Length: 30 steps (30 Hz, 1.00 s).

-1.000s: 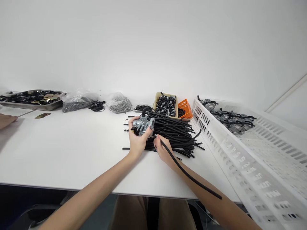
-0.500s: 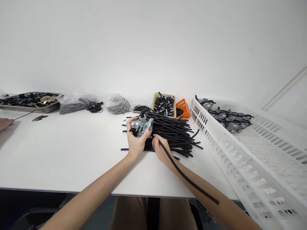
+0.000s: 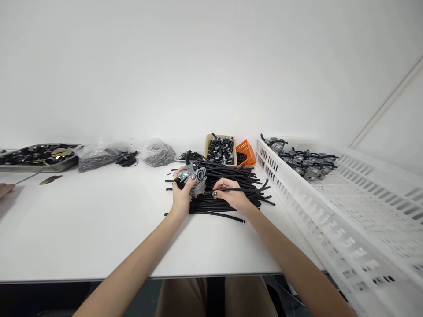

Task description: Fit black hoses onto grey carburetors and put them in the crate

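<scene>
My left hand (image 3: 182, 193) is wrapped round a grey metal carburetor (image 3: 197, 181). A short black elbow tube (image 3: 188, 157) sticks up from its top, and a round bore faces right. Just to the right, my right hand (image 3: 231, 193) pinches a thin black rubber hose (image 3: 243, 189) between thumb and fingers. One end of this hose points at the carburetor's lower right side; whether it is joined there I cannot tell. Beneath both hands spreads a pile of loose black hoses (image 3: 218, 206).
Behind the pile stand a cream basket (image 3: 206, 145) of small black-and-grey parts and an orange basket (image 3: 250, 152). A white crate (image 3: 297, 193) at right holds several carburetors. Bags of small parts (image 3: 157, 153) and a metal tray (image 3: 62, 165) line the wall. Another person's hand (image 3: 5, 189) rests at far left.
The held hose hung down over my right forearm; now it runs sideways to the right over the pile. The carburetor is turned, its bore showing more, and my right hand sits slightly farther right.
</scene>
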Each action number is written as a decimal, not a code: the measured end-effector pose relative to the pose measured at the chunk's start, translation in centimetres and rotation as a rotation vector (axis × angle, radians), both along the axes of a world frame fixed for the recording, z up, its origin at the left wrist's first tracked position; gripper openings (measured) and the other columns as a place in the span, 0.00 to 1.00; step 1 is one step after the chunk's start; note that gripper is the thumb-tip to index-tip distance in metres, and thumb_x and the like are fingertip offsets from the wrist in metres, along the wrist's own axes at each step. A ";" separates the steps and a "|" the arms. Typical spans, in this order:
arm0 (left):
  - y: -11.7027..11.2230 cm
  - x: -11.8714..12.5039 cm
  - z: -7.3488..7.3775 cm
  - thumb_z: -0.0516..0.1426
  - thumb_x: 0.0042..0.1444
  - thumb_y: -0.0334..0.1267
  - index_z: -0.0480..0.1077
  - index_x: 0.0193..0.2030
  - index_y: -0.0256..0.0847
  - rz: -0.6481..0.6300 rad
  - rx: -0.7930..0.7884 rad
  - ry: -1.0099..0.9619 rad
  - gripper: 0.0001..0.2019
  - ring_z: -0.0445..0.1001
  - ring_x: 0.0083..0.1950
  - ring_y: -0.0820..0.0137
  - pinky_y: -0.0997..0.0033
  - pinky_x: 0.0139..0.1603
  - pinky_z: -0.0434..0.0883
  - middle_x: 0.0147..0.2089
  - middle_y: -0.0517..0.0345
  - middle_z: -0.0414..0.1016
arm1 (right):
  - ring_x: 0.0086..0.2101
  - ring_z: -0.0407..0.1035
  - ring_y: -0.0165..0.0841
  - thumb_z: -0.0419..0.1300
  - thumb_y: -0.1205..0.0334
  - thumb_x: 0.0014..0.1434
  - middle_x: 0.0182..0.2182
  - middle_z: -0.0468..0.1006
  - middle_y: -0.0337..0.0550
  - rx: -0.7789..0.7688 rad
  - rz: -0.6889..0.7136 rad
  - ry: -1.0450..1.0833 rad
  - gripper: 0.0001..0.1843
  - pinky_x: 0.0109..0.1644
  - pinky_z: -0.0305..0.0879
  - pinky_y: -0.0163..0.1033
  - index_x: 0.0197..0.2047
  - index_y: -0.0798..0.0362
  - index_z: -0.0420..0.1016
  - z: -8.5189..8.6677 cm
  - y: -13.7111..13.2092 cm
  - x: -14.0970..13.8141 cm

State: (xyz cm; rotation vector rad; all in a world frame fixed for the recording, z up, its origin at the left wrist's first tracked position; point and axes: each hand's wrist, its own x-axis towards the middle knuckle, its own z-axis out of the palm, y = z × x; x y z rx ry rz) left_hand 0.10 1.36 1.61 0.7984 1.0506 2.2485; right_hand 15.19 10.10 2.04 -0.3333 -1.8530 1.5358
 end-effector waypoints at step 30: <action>-1.2 1.4 1.3 0.56 0.53 0.66 0.70 0.52 0.41 -0.427 -0.178 -0.207 0.32 0.80 0.47 0.57 0.65 0.39 0.78 0.49 0.50 0.80 | 0.46 0.69 0.39 0.77 0.67 0.35 0.50 0.73 0.45 -0.081 -0.107 0.276 0.29 0.46 0.73 0.45 0.41 0.48 0.73 -2.1 0.2 -1.2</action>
